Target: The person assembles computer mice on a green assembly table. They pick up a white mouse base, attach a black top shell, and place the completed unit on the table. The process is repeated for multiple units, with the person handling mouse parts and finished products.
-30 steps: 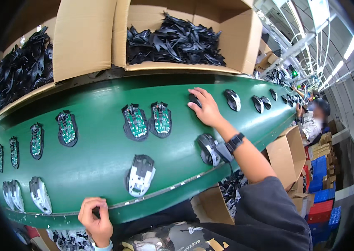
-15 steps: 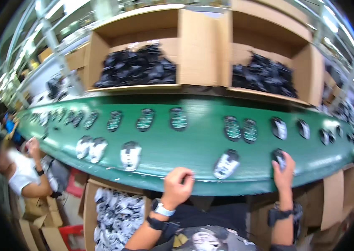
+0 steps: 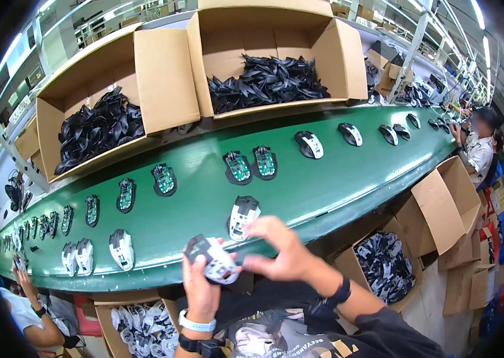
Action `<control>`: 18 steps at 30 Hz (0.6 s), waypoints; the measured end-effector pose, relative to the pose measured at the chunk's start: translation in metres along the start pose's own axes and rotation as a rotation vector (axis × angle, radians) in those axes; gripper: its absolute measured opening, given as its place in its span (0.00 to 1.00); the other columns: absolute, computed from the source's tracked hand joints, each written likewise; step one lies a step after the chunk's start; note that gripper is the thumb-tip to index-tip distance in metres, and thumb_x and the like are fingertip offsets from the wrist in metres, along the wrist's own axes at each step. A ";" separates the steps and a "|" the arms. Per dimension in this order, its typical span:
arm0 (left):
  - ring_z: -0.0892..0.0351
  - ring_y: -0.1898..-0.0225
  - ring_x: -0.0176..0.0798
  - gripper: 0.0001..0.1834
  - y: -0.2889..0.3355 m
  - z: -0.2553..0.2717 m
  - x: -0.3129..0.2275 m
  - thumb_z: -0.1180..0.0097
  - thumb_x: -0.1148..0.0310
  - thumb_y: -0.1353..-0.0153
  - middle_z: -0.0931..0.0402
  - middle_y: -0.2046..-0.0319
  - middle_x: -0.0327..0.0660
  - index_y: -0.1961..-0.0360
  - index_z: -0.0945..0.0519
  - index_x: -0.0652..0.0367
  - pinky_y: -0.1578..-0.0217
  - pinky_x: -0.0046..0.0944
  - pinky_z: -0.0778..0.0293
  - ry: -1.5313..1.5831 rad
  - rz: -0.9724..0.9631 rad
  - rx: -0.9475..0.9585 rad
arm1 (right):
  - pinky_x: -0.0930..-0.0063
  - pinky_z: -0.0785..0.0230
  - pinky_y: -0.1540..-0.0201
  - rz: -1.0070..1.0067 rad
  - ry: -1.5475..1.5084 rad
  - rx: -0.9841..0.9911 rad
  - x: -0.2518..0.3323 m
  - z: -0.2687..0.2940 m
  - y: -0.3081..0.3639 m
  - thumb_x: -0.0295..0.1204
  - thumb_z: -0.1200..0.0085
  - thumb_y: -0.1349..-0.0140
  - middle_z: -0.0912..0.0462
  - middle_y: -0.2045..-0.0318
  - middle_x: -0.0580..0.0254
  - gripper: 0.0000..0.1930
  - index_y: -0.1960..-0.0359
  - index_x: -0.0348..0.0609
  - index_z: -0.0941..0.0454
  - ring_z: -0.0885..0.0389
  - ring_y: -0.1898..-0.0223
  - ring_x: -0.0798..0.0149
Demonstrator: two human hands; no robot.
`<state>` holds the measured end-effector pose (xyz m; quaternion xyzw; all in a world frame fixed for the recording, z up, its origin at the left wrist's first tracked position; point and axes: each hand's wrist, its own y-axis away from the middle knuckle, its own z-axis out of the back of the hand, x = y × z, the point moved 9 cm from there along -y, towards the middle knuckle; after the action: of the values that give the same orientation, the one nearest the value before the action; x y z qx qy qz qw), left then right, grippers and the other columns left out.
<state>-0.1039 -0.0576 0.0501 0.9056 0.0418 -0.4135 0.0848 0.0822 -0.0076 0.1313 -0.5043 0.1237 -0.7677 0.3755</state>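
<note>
The left hand (image 3: 200, 292), empty half a second ago, now grips a grey-and-white mouse shell (image 3: 213, 260) at the frame's lower centre. The right hand (image 3: 287, 252), earlier holding a shell, is spread just beside it.

Green belt (image 3: 335, 179): open lane along near edge, right of white shell (image 3: 243, 218), beyond right hand (image 3: 287, 247). Far edge walled off by open cartons (image 3: 166, 83); circuit boards (image 3: 265, 162) sit just in front.
</note>
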 end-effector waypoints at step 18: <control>0.12 0.66 0.54 0.34 -0.063 0.094 -0.066 0.44 0.61 0.29 0.21 0.51 0.51 0.26 0.40 0.54 0.72 0.57 0.10 -0.181 -0.208 -0.154 | 0.47 0.28 0.35 -0.341 0.913 -0.063 -0.283 0.122 -0.317 0.43 0.30 0.45 0.20 0.40 0.46 0.31 0.41 0.44 0.19 0.24 0.36 0.40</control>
<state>-0.2262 -0.0141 0.0317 0.8462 0.1593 -0.4954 0.1142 0.1036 0.4320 0.1751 -0.1402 0.2146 -0.9569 0.1365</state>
